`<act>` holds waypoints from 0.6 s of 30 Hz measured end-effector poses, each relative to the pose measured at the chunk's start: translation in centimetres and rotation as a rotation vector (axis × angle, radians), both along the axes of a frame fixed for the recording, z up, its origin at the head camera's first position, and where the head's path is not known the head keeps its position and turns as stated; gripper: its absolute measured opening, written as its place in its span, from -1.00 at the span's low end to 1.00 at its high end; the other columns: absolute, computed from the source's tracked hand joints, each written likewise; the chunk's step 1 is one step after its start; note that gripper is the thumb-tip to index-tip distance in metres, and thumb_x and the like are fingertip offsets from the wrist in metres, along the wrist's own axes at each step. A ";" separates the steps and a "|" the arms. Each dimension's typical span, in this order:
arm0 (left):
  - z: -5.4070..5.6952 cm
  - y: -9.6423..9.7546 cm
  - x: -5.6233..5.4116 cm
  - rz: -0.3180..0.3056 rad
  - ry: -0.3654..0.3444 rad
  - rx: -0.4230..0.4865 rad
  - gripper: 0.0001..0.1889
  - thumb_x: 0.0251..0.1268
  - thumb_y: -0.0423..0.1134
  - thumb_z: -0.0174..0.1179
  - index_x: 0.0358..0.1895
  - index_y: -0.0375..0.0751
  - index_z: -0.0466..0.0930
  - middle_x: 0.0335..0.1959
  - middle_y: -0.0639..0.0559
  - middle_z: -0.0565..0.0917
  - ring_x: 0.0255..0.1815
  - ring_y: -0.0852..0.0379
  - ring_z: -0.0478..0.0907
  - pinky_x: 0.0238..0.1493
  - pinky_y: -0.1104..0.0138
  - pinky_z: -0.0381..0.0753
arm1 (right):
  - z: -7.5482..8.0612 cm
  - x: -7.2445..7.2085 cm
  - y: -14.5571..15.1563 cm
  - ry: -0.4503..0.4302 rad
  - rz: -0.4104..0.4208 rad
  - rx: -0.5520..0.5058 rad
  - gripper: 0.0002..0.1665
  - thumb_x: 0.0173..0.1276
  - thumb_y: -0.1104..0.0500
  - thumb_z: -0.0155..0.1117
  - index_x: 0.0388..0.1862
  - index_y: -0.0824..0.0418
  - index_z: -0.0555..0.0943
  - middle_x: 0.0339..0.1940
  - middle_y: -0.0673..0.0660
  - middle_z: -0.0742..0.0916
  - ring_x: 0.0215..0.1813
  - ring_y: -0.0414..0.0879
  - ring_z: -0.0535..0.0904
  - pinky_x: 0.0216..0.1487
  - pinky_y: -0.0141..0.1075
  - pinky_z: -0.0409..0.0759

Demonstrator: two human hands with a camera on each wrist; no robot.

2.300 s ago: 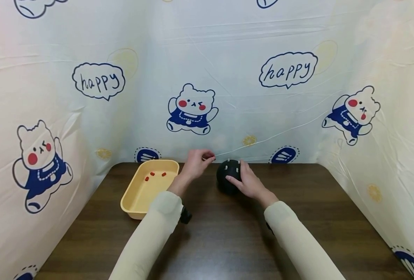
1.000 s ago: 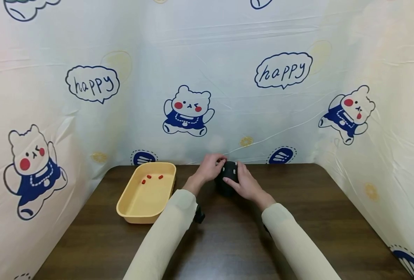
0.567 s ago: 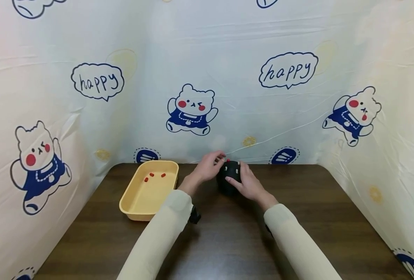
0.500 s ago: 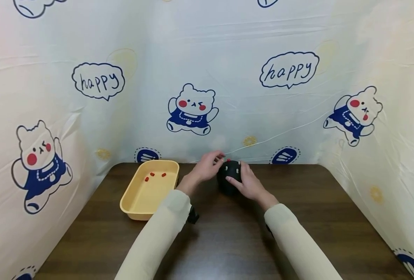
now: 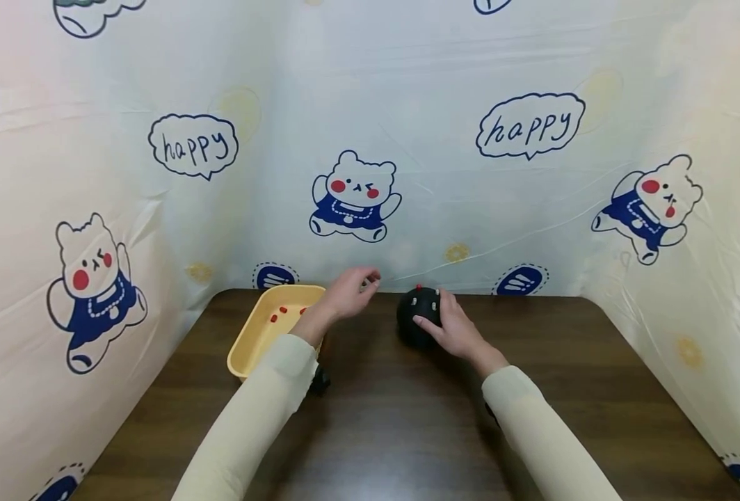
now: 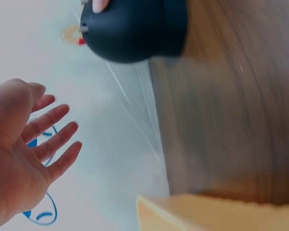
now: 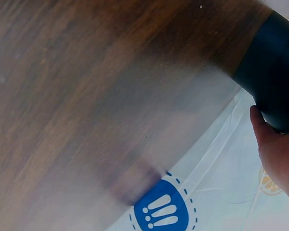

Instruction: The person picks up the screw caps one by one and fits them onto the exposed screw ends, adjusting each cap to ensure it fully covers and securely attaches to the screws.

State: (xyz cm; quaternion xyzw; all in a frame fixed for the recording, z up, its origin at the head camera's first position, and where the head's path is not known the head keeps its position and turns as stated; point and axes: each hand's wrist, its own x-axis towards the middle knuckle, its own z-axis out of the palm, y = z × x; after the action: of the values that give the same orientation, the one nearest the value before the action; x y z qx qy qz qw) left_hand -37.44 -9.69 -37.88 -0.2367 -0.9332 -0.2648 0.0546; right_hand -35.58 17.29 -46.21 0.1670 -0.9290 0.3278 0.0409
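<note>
A black dome-topped object stands upright near the back of the table, with several small metallic pegs sticking out of it. One peg at its top bears a small red cap. My right hand holds the dome from the right, thumb in front and fingers behind; in the right wrist view the hand is partly cut off. My left hand hovers between the dome and the yellow tray. In the left wrist view its fingers are spread and hold nothing.
Inside the tray, left of the dome, lie a few small red caps; my left forearm hides part of it. A pale printed curtain surrounds the brown wooden table at the back and sides.
My left hand carried a red cap rightward to the dome's top, where it now sits. The hand has since let go and drawn back left. The right hand has kept its hold.
</note>
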 end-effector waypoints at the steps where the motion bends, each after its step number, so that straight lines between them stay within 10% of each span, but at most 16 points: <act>1: 0.0 -0.4 0.0 0.005 0.001 -0.014 -0.72 0.61 -0.14 0.07 0.18 -0.14 0.61 0.11 -0.04 0.67 0.10 0.01 0.57 0.21 0.11 0.59 | 0.0 0.0 0.1 -0.003 0.002 0.001 0.20 0.44 -0.44 0.10 0.65 0.28 -0.12 0.58 0.35 0.21 0.51 0.25 0.28 0.48 0.20 0.28; 18: 0.5 -8.0 -2.1 0.158 -0.030 -0.233 -0.67 0.56 -0.19 0.07 0.21 -0.27 0.58 0.13 -0.20 0.66 0.15 -0.16 0.58 0.17 -0.05 0.58 | -0.1 0.1 0.3 -0.002 0.007 -0.006 0.20 0.44 -0.45 0.10 0.65 0.27 -0.12 0.58 0.33 0.21 0.51 0.23 0.27 0.48 0.20 0.27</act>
State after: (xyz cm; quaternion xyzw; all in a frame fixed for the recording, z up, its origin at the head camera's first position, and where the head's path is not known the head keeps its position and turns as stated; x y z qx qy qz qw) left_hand -39.52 -17.72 -37.37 -0.1633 -0.9741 -0.1528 0.0334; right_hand -35.52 17.59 -46.33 0.1699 -0.9274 0.3308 0.0395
